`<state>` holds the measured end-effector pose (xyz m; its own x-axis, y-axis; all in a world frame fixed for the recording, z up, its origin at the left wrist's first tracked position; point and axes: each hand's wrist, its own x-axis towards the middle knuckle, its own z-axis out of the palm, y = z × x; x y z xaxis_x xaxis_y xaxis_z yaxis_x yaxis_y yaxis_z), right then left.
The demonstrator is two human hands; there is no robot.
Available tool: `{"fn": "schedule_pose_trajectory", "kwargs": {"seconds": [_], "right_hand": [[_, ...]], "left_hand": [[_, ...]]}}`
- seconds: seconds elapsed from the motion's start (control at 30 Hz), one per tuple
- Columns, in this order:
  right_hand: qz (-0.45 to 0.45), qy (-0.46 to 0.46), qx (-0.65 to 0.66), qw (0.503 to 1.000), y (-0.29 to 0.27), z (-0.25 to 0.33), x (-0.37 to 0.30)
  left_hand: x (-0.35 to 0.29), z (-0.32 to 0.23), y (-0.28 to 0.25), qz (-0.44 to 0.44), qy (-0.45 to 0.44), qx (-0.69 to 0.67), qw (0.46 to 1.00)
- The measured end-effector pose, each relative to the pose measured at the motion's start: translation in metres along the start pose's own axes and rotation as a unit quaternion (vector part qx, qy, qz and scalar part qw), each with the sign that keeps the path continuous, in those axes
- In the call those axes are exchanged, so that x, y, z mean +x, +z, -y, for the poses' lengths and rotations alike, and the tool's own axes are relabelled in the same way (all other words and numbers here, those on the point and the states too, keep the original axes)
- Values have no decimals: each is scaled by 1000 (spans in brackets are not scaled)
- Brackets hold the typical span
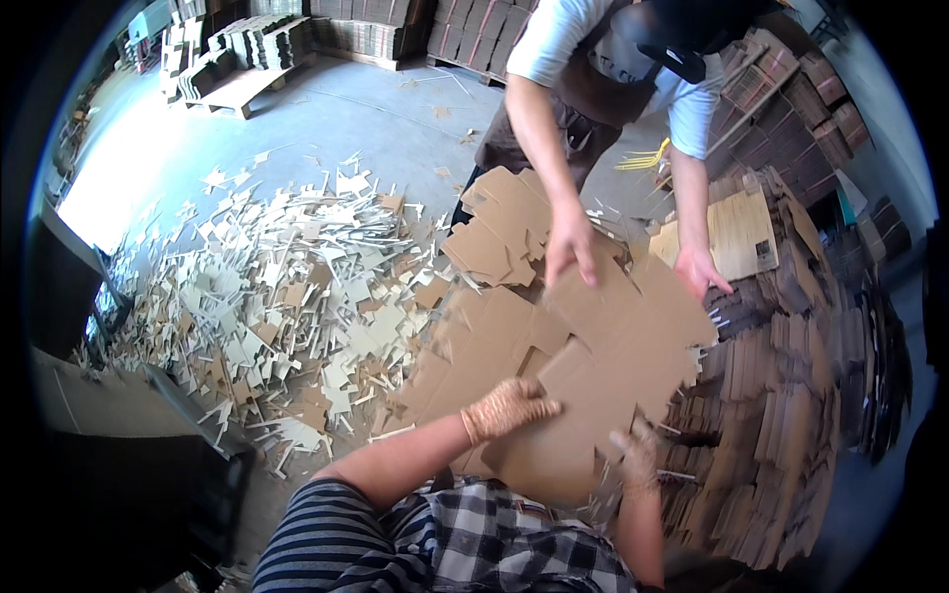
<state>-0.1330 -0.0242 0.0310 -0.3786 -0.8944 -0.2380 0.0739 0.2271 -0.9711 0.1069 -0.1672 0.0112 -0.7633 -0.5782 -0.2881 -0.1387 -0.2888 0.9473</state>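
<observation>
Scraps (297, 306) beside cardboard sheets (628, 346), co-worker (593, 99) opposite

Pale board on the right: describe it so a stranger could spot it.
Find the brown cardboard stacks at lower right. At their far end, near the co-worker's left hand, lies a flat board. Its yellowish, wood-like face with one dark patch stands out from the brown.

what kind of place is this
Likely a cardboard packaging workshop: there's a big heap of offcuts, notched cardboard sheets in people's hands, and bundled cardboard stacks at the back.
</observation>
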Motion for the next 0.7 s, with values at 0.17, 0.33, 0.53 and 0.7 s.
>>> {"fn": "schedule_pose_trajectory", "kwargs": {"seconds": [0.17, 0.33, 0.53, 0.7], "right_hand": [[-53, 8, 137, 989, -10, -10, 50], [-25, 72, -123, 989, -33, -93, 40], [-137, 103, -437, 883, -63, -181, 18], [-208, 95, -428, 874, -82, -189, 75]], "left_hand": [[33, 12, -45, -177, 20, -267, 947], [45, 67, -83, -307, 62, -389, 866], [58, 191, -44, -338, 53, 199, 918], [120, 180, -21, -238, 57, 529, 812]]}}
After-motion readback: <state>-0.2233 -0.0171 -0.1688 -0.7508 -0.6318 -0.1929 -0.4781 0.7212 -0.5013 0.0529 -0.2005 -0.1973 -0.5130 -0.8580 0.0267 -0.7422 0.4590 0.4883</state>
